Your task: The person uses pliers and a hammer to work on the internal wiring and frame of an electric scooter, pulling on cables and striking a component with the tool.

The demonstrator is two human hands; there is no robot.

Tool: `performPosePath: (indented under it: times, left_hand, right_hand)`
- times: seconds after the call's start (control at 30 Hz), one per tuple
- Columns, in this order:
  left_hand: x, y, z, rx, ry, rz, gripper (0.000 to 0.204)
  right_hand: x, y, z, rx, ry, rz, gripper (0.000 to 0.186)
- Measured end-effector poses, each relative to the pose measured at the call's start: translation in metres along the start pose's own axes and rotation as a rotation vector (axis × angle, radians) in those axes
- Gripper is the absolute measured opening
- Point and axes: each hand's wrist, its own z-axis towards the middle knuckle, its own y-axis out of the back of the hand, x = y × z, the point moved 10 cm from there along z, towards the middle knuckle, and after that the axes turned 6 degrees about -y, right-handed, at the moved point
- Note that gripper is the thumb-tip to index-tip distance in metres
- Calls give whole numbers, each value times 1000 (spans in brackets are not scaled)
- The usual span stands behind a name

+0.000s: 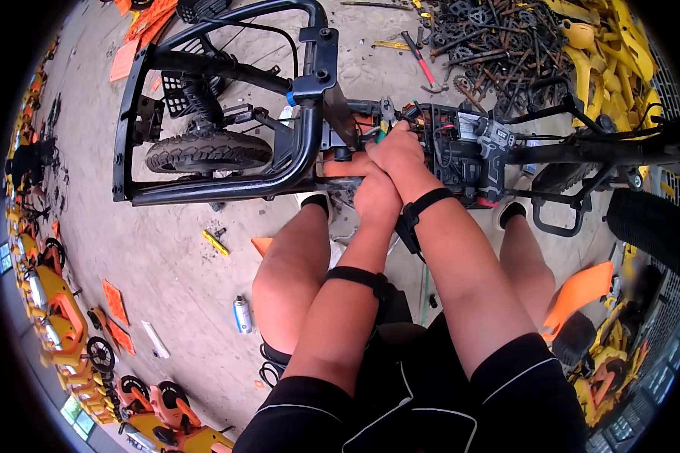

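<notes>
– So, how do the arms come in, nearest part first?

– From the lower edge, out of short black fabric sleeves with pale piping (521, 374). The bare forearms (461, 257) slant upward and converge near the centre of the frame, each crossed by a black strap (431, 201).

– And the hands?

– The right hand (397, 151) is back upward, its fingers curled and clamped on metal pliers with green-and-yellow handles (387, 113), nose toward the top, at upper centre. The left hand (361, 171) bends leftward at the wrist, close against the right; its fingertips are hidden, so I cannot tell whether they're apart or together.

– What is around them?

– A black tubular metal frame (279, 183) at upper left, and a grey-and-black cordless power tool (495, 155) right of centre.

– Farther off?

– A red-handled hammer (428, 72) and a heap of rusty dark metal parts (491, 57), towards the upper right.
</notes>
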Motion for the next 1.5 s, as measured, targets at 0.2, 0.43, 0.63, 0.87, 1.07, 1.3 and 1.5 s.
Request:
performPosePath:
  times: [0.2, 0.43, 0.63, 0.87, 1.07, 1.3, 1.5]
  left_hand:
    - [-1, -2, 0, 9, -3, -9, 53]
    - [-1, -2, -2, -14, 33, -26, 47]
    - [-6, 1, -4, -14, 6, -18, 45]
    - [-10, 1, -5, -6, 37, -15, 45]
    - [-11, -5, 0, 40, 53, -65, 53]
    - [-14, -10, 0, 58, 102, -75, 52]
    - [-27, -8, -2, -2, 55, -71, 44]
  right_hand:
    - [0, 1, 0, 25, 15, 9, 78]
    - [1, 4, -1, 51, 9, 2, 70]
    - [1, 5, -2, 53, 28, 1, 68]
    - [1, 10, -2, 38, 37, -3, 71]
    - [0, 12, 0, 55, 87, -21, 70]
    - [-2, 12, 7, 69, 124, -38, 71]
    - [-3, 15, 12, 44, 195, -45, 72]
